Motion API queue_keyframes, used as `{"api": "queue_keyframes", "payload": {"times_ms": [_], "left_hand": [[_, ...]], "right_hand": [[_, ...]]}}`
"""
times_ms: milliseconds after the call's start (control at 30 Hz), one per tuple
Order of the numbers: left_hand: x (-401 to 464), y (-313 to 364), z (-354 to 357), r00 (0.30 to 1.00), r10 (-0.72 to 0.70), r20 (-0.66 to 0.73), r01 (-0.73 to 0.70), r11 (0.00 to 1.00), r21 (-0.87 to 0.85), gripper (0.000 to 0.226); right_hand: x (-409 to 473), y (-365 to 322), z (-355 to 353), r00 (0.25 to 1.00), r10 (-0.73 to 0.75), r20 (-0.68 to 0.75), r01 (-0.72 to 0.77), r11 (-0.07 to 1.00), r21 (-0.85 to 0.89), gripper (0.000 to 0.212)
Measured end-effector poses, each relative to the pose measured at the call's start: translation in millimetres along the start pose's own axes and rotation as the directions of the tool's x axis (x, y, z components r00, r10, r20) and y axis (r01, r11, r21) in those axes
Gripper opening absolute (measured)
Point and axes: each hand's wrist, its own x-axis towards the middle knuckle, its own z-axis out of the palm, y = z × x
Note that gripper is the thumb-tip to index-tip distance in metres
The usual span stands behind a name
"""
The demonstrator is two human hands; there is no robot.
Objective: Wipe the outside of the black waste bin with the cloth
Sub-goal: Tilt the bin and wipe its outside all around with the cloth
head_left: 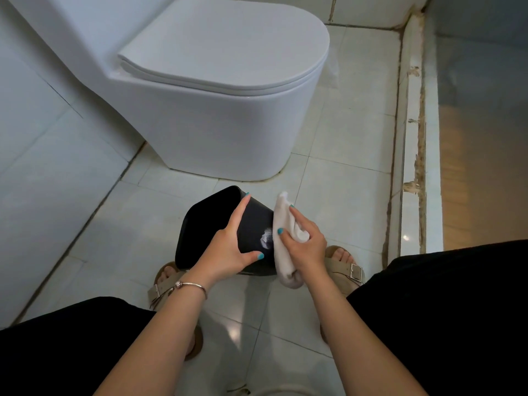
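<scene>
The wiping step is under way. The black waste bin (254, 230) is held tipped on its side above the tiled floor (337, 178), near the person's sandalled feet, its open mouth turned to the left and far side, in front of the white toilet (217, 121). The left hand (228, 250) grips it, fingers stretched along the rim, thumb curled under the wall. The right hand (303, 247) pinches the white cloth (285, 238) and presses it against the bin's right outer wall; a pale smear shows just left of the cloth. The next move probably calls for sweeping across that smear, then turning the bin to reach unwiped sides.
</scene>
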Motion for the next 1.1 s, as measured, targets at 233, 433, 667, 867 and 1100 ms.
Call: {"api": "queue_keyframes", "payload": {"times_ms": [233, 433, 667, 867, 1100], "left_hand": [[2, -2, -2, 1.000, -0.007, -0.009, 0.006, 0.999, -0.047, 0.118], [-1, -3, -3, 1.000, -0.021, 0.003, 0.021, 0.997, -0.068, 0.117], [0, -5, -3, 1.000, -0.022, 0.004, 0.022, 0.998, -0.067, 0.118], [3, -2, -6, 0.999, -0.029, 0.017, 0.030, 0.997, -0.071, 0.119], [11, 9, 1, 0.998, -0.010, 0.062, 0.011, 1.000, -0.011, 0.120]], "right_hand": [[-7, -13, 14, 0.993, -0.107, 0.047, 0.108, 0.994, -0.025, 0.053], [-2, -6, 6, 0.998, -0.056, 0.038, 0.057, 0.998, -0.031, 0.049], [-11, -10, 17, 0.991, -0.130, 0.028, 0.132, 0.987, -0.091, 0.055], [-8, -12, 15, 0.979, -0.187, 0.077, 0.191, 0.980, -0.053, 0.056], [-7, -8, 13, 0.991, -0.129, -0.021, 0.126, 0.987, -0.104, 0.055]]}}
